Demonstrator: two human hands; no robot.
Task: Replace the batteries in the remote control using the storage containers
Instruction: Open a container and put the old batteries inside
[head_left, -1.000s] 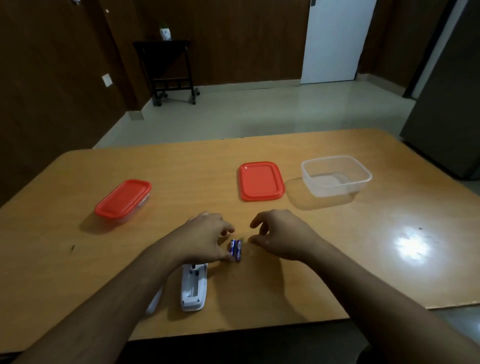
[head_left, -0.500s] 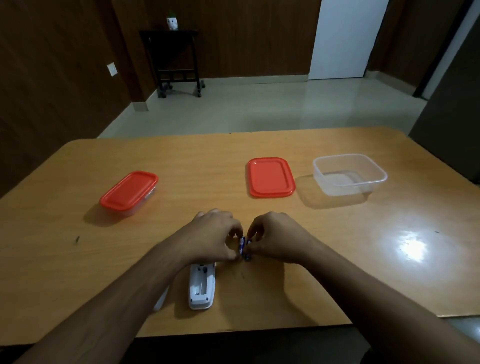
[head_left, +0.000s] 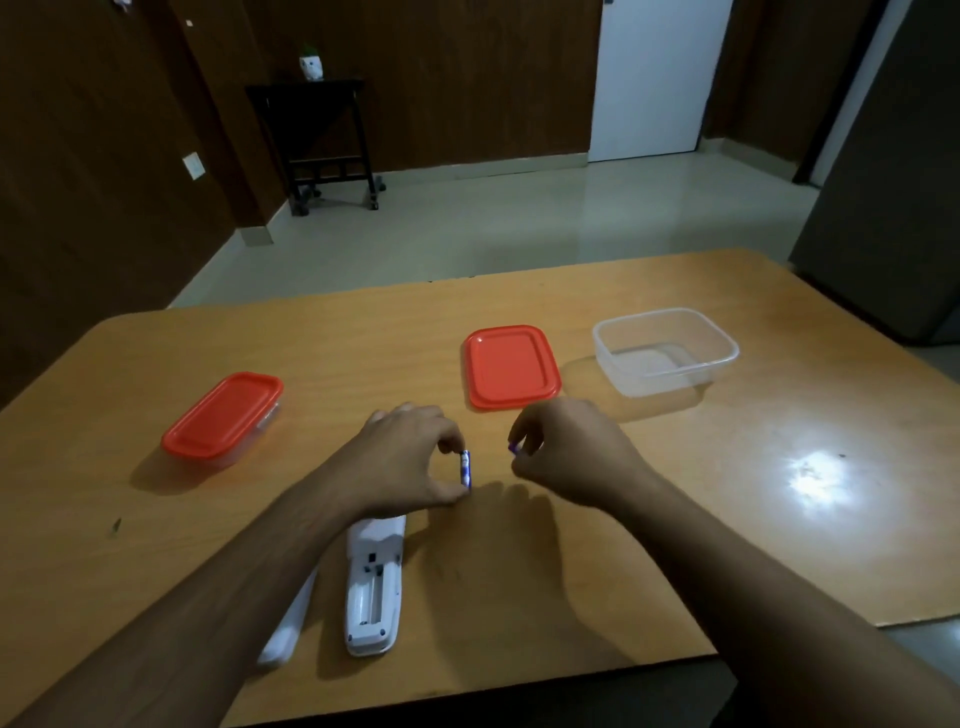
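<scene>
My left hand (head_left: 410, 457) pinches a small blue and white battery (head_left: 465, 467) between thumb and forefinger, just above the wooden table (head_left: 675, 519). My right hand (head_left: 566, 452) pinches a second battery (head_left: 514, 447), of which only the purple tip shows. The white remote (head_left: 375, 587) lies face down under my left wrist with its battery bay open and bare. Its white cover (head_left: 288, 623) lies beside it on the left, partly hidden by my forearm.
A shut clear container with a red lid (head_left: 223, 415) stands at the left. A loose red lid (head_left: 511, 366) lies beyond my hands, and an open clear container (head_left: 665, 351) stands to its right. The table's near edge is close below the remote.
Both batteries lay side by side on the table. Each hand has pinched one and the hands have drawn apart, lifting them off the table.
</scene>
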